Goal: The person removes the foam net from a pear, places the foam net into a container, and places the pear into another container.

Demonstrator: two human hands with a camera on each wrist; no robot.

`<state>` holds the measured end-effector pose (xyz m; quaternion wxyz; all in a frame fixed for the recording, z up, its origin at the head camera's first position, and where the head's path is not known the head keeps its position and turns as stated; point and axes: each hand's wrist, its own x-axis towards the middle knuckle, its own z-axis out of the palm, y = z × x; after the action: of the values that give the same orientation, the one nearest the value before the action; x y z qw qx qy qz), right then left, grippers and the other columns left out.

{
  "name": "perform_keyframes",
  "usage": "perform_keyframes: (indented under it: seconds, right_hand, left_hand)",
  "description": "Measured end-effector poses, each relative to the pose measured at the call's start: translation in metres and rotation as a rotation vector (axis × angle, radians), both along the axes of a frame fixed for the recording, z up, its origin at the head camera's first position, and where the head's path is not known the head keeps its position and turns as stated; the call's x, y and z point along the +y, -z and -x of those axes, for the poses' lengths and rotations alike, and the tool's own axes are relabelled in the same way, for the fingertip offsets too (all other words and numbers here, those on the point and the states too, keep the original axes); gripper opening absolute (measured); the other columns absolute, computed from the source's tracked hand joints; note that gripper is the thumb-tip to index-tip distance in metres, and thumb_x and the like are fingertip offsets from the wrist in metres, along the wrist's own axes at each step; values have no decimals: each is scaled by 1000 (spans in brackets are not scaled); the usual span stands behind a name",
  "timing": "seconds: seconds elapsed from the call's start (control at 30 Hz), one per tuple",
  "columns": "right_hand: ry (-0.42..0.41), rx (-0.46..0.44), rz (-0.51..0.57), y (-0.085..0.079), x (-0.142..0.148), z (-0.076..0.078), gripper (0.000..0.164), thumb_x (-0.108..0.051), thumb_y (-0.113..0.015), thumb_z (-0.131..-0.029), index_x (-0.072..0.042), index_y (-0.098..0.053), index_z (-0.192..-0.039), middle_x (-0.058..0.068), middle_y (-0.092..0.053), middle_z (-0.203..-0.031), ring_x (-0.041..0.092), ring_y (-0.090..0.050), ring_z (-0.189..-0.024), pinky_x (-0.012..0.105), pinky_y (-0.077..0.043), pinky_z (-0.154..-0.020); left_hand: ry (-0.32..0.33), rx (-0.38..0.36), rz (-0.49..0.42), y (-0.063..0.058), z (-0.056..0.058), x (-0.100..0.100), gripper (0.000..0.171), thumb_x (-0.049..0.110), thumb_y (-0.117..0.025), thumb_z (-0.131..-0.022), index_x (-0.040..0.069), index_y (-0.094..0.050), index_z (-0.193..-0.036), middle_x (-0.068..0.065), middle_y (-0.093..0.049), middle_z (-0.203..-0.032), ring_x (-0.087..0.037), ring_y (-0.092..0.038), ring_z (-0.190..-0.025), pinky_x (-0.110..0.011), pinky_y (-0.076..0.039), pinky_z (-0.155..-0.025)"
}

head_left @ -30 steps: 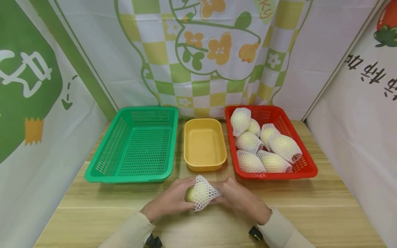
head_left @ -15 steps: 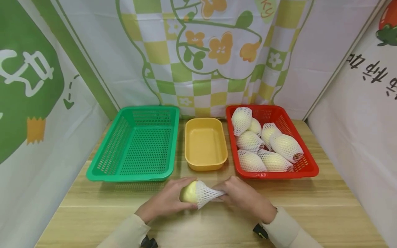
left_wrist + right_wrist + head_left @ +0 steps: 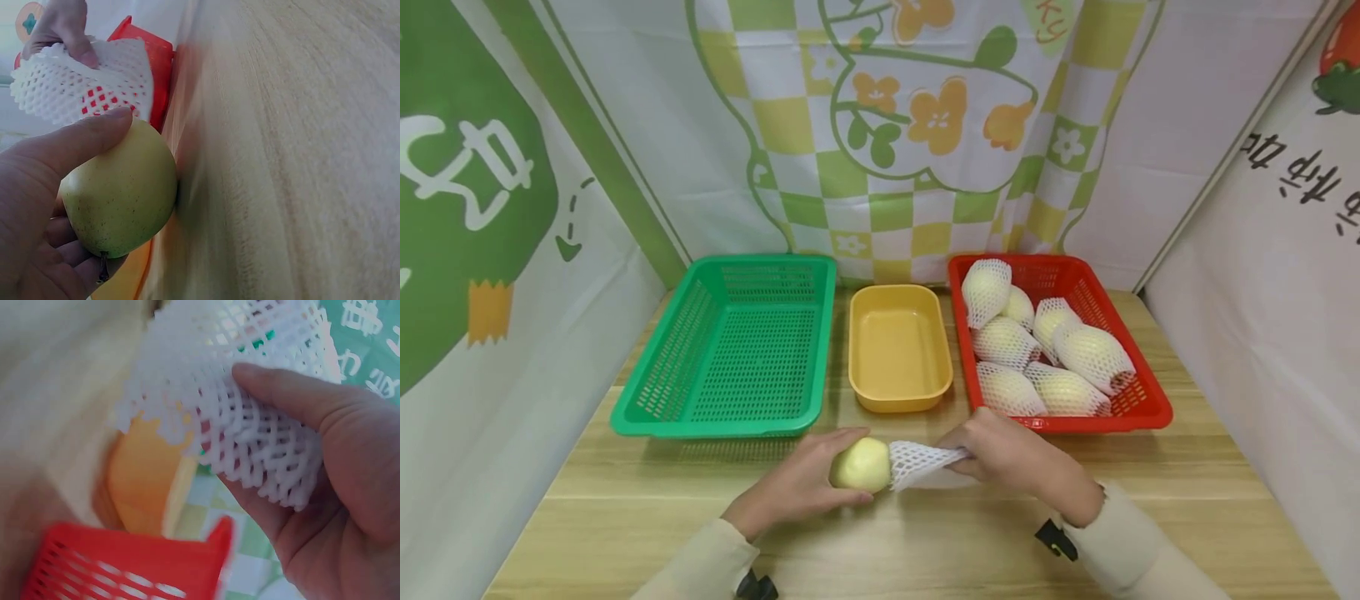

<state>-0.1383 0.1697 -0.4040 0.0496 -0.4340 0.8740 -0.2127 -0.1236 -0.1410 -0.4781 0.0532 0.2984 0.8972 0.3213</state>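
My left hand (image 3: 801,479) grips a bare yellow-green pear (image 3: 862,465) over the front of the table. In the left wrist view the thumb lies along the pear (image 3: 125,187), fingers are behind it, and its dark stem points down. To its right, a white foam net sleeve (image 3: 917,463) hangs from my right hand (image 3: 1015,457), pinched at one end. The right wrist view shows the thumb pressed on the spread, hollow mesh (image 3: 262,419). In the head view the net's loose end sits just beside the pear, off its skin.
A green basket (image 3: 718,431) stands at the left with only its bare mesh bottom showing. Beside it is a small yellow tub (image 3: 900,404). A red basket (image 3: 1150,412) at the right holds several net-wrapped pears (image 3: 1090,354). Printed cloth walls (image 3: 880,150) enclose the table (image 3: 647,517).
The foam net has slid off the pear as my right hand drew it to the right. My left hand keeps its grip on the pear and has shifted slightly left.
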Motion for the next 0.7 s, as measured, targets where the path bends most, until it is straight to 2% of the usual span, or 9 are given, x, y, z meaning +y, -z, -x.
perform_keyframes:
  seconds: [0.13,0.37,0.53,0.63,0.7]
  right_hand:
    - [-16,-17,-4,-20,3,8,10,-7,-84,-88,-13,-82,-96,-9,-73,-79,-5,-48,-63,11,-49,-57]
    - [62,-22,-13,-52,-5,28,19,-8,-85,-88,-11,-84,-107,-2,-81,-95,0,-62,-72,20,-63,-72]
    - [108,29,4,-61,-19,50,15,-10,-85,-88,-11,-85,-104,0,-82,-94,5,-64,-72,25,-64,-70]
    - [127,55,16,-62,-27,66,9,-11,-84,-89,-10,-85,-98,0,-81,-91,6,-62,-71,24,-60,-67]
    - [129,53,16,-60,-33,79,2,-11,-83,-90,-9,-83,-90,-2,-77,-82,6,-56,-66,22,-54,-63]
  left_hand:
    - [-1,-2,10,0,0,0,85,38,-90,-82,-1,-55,-149,-20,-63,-149,-38,-63,-136,-55,-54,-112]
    - [-6,9,22,0,0,-1,87,39,-91,-82,-2,-55,-149,-20,-63,-149,-38,-64,-135,-54,-54,-112]
    - [0,17,26,0,1,0,86,39,-91,-82,-2,-55,-149,-21,-63,-148,-38,-64,-135,-52,-55,-112]
    - [7,12,22,-1,1,0,85,38,-90,-82,-2,-55,-149,-21,-63,-147,-38,-64,-134,-52,-56,-111]
    - [9,9,17,-1,1,0,84,37,-90,-83,-2,-56,-149,-21,-64,-147,-38,-64,-134,-52,-56,-110]
